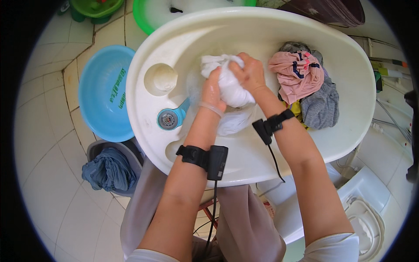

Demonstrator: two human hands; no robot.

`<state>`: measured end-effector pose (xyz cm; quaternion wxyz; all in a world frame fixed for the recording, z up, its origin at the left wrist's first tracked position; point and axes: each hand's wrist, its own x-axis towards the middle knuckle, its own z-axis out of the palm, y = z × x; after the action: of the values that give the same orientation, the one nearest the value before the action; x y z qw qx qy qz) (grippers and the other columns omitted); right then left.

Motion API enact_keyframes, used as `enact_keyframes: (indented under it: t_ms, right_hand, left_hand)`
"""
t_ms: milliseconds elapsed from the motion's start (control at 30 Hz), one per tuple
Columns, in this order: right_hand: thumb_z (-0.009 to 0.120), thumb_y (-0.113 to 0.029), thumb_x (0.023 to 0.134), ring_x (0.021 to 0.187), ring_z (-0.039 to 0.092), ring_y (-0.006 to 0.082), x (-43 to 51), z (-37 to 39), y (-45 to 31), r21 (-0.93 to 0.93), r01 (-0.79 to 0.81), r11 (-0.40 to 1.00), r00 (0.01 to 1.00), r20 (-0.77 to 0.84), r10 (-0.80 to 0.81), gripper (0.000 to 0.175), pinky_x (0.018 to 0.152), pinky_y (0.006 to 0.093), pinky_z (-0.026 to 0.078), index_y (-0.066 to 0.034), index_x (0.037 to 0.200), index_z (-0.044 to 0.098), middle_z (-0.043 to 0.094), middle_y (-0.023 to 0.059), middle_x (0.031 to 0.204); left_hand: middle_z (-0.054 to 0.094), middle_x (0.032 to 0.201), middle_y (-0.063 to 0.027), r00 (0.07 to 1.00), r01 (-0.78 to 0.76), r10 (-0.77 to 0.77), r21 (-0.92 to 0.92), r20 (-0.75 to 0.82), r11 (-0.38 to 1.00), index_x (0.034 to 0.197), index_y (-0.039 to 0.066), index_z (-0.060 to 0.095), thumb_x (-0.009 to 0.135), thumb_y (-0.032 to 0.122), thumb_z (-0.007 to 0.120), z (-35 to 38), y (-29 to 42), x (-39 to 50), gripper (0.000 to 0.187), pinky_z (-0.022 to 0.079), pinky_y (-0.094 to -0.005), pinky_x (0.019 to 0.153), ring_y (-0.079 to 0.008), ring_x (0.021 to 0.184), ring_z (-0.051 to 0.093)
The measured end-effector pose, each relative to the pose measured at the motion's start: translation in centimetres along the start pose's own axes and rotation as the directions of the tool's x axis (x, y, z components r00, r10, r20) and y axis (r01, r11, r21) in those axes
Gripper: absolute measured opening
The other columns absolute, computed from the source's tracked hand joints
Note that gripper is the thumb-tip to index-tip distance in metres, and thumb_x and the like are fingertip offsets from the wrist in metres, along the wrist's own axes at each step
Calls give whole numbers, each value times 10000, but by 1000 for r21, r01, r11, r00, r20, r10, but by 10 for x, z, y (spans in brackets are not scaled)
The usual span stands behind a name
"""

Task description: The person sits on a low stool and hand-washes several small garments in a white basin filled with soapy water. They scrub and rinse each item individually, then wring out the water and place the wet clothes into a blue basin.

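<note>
A bunched white wet cloth [231, 85] is gripped between my two hands inside a cream plastic tub [258, 36]. My left hand [212, 86] holds its left side, with a clear band at the wrist. From the upper right, my right hand [249, 72] clasps the same cloth. Below them, more white fabric [234, 121] lies in the tub; whether it joins the held piece cannot be told. Suds and water show left of my left hand. In the tub's right end sits a heap of a pink garment [299, 73], a grey knit garment [320, 104] and some yellow fabric.
A round dial thermometer [168, 119] sits on the tub's left ledge. Beside the tub stand a blue basin [103, 95] and a grey bucket [140, 163] with blue clothing [109, 168]. Behind is a green-rimmed basin [140, 16] of suds. A toilet [366, 209] is at lower right. Cables hang from both forearms.
</note>
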<state>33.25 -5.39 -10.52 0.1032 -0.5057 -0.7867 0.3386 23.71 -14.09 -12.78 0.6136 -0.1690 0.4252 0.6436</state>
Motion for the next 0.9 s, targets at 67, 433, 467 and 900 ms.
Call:
enact_keyframes:
  t_ms: [67, 433, 467, 900]
  right_hand:
    - [605, -412, 807, 874, 599, 427, 18, -6, 30, -108, 22, 994, 995, -90, -32, 424, 754, 483, 485, -61, 1044, 597, 626, 247, 952]
    - [631, -482, 817, 878, 641, 414, -31, 31, 9, 356, -46, 933, 994, 107, 9, 583, 766, 441, 511, -39, 1186, 544, 655, 250, 937]
    - [640, -468, 809, 861, 638, 417, -45, 25, -7, 331, 4, 944, 992, 121, -46, 555, 747, 445, 512, -42, 1155, 556, 655, 245, 923]
    - [572, -412, 883, 932, 590, 448, -20, 2, 77, -37, -2, 999, 942, -334, -11, 506, 812, 488, 474, -6, 1180, 514, 600, 288, 1021]
  left_hand:
    - [571, 1198, -105, 997, -52, 56, -69, 55, 996, 1280, 35, 494, 837, 183, 679, 1, -1, 0, 502, 466, -367, 922, -238, 1090, 560]
    - [545, 1272, -121, 994, 69, -46, -250, 96, 966, 1347, 67, 427, 929, 354, 566, -35, -5, 43, 526, 458, -384, 949, -258, 1099, 566]
    - [544, 1283, -119, 982, 109, -66, -241, 179, 964, 1352, 62, 420, 939, 379, 539, -39, -4, 40, 534, 457, -386, 959, -260, 1105, 568]
    - [531, 1244, -127, 989, -148, 146, 134, 25, 980, 1386, 90, 344, 877, 254, 656, -8, -3, 34, 619, 520, -408, 838, -259, 1017, 601]
